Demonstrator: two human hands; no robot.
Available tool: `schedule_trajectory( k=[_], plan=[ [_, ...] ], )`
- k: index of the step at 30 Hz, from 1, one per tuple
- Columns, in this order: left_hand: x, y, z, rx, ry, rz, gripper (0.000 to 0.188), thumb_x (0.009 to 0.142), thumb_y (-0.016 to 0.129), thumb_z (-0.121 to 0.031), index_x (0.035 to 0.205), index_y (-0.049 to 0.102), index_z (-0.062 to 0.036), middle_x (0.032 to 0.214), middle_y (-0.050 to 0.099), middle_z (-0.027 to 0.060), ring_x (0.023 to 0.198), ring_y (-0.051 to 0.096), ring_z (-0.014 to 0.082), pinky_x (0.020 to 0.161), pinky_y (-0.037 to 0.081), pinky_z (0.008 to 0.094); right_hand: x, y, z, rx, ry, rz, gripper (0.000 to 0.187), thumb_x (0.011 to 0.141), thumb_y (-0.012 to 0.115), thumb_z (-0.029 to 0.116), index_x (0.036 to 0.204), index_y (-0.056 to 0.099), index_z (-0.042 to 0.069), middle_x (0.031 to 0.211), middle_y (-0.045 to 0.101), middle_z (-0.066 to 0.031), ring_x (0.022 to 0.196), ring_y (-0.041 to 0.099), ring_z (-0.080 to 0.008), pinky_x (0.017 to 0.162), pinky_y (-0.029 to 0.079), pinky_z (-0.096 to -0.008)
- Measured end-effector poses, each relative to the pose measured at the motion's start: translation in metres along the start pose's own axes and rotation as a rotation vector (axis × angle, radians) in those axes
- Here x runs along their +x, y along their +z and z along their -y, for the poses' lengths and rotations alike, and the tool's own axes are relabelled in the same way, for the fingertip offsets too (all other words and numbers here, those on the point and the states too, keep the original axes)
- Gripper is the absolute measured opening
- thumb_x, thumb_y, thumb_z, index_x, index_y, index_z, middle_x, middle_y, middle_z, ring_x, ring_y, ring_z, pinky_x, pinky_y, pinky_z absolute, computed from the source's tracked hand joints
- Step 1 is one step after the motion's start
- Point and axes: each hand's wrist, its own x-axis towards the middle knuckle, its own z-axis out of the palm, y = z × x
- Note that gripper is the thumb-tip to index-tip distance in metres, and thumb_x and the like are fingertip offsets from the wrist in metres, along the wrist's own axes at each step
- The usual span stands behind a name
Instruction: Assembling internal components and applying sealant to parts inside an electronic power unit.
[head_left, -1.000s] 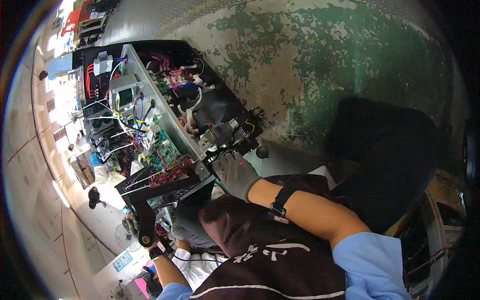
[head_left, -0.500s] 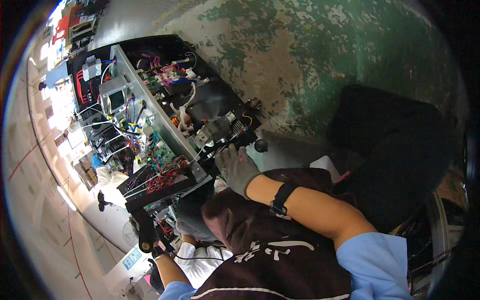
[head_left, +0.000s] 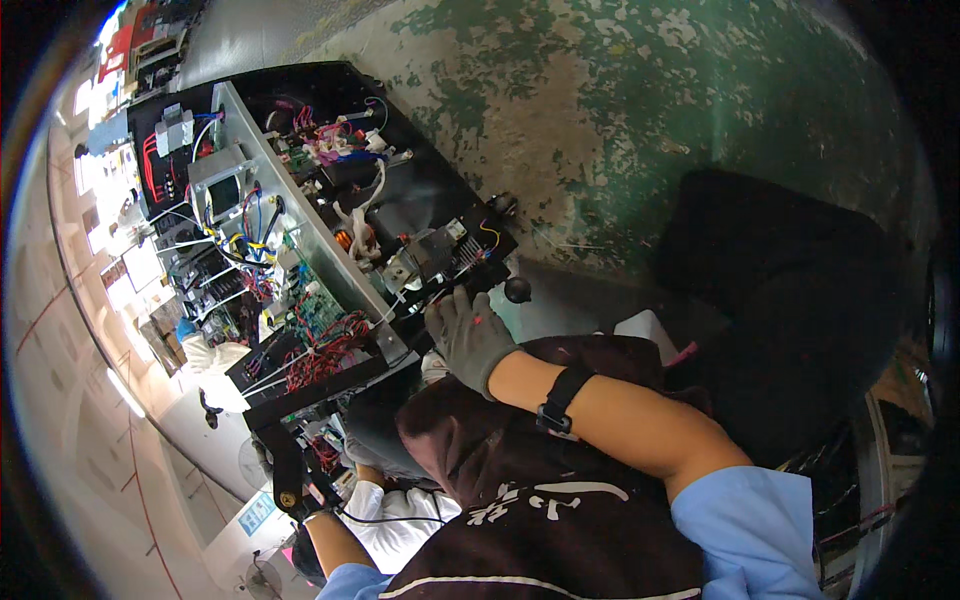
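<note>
A long black chassis with opened electronics lies tilted across the left half of the view, split by a silver metal rail. Wires, a green circuit board, a boxy transformer and a grey metal block are mounted in it. My right hand, in a grey glove, rests at the chassis's near right edge beside the metal block, fingers stretched out and slightly apart. My left hand is at a black bracket on the chassis's lower end. That bracket hides most of its fingers.
A person in a white shirt is behind the lower end of the chassis. A black ball knob stands by my right hand. A large black padded shape lies to the right on the worn green floor.
The whole view has shifted slightly, with the chassis sitting a little further left and up. Both hands keep their places at its edges.
</note>
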Motion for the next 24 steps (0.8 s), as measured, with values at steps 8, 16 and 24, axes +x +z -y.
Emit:
schedule_trajectory(
  k=[8, 16, 24],
  plan=[
    [0.003, 0.014, -0.001, -0.076, -0.019, 0.039, 0.029, 0.094, 0.048, -0.016, 0.120, 0.050, -0.0034, 0.102, 0.058, 0.0060, 0.093, 0.055, 0.0162, 0.090, 0.044, 0.0324, 0.020, 0.009, -0.046, 0.302, -0.036, 0.153, 0.046, 0.081, 0.046, 0.006, 0.127, 0.047, 0.001, 0.116, 0.055, -0.0151, 0.112, 0.049, -0.0322, 0.094, 0.037, -0.0511],
    [0.004, 0.014, 0.002, -0.141, -0.031, 0.029, 0.027, 0.093, 0.049, -0.016, 0.117, 0.051, -0.0035, 0.099, 0.058, 0.0055, 0.090, 0.055, 0.0159, 0.088, 0.044, 0.0320, 0.095, 0.065, -0.101, 1.207, 0.297, -0.200, 0.044, 0.077, 0.053, 0.001, 0.121, 0.058, 0.007, 0.100, 0.065, -0.0123, 0.090, 0.060, -0.0194, 0.076, 0.047, -0.0305],
    [0.002, 0.010, -0.001, -0.137, -0.058, 0.014, 0.025, 0.093, 0.050, -0.017, 0.114, 0.052, -0.0035, 0.096, 0.058, 0.0051, 0.088, 0.055, 0.0156, 0.087, 0.045, 0.0316, 0.160, 0.053, -0.074, 1.127, 0.038, 0.127, 0.032, 0.087, 0.059, 0.029, 0.107, 0.061, 0.004, 0.092, 0.066, -0.0076, 0.076, 0.058, -0.0183, 0.067, 0.045, -0.0290]
  ],
)
